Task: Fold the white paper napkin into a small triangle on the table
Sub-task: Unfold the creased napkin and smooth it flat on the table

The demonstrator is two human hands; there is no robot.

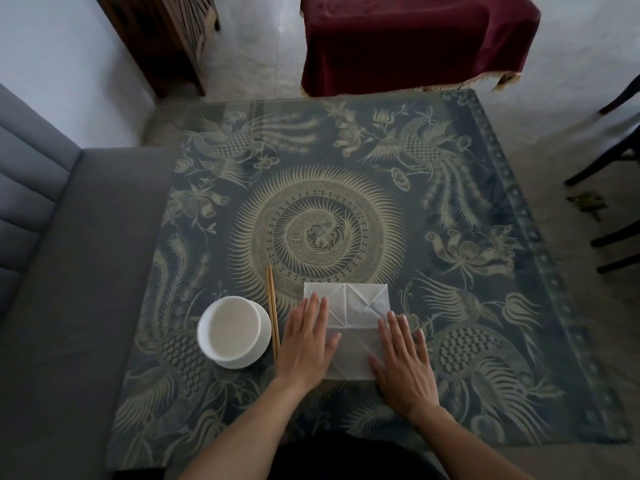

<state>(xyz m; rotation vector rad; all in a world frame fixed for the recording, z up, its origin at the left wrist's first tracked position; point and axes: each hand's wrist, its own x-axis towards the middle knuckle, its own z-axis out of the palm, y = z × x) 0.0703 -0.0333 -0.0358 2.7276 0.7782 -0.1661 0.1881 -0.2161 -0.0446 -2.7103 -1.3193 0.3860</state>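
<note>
In the head view, the white paper napkin (349, 323) is being kept flat on the table (485, 306), close to the near edge and roughly midway along it, its surface crossed by diagonal and straight creases. The left hand (306, 344) is being laid palm down over the napkin's left edge, fingers spread flat and nothing gripped. The right hand (403, 365) is being pressed palm down over the napkin's near right corner, fingers likewise extended and open. The far part of the napkin is being left uncovered between and beyond the fingertips; it appears to be folded over there, though the thin paper makes the layers hard to read. A pair of wooden chopsticks (272, 313) is being kept just left of the left hand, pointing toward the far edge. Beside them, nearer the left edge, a white bowl (232, 329) is being carried on a white saucer (261, 344).
</note>
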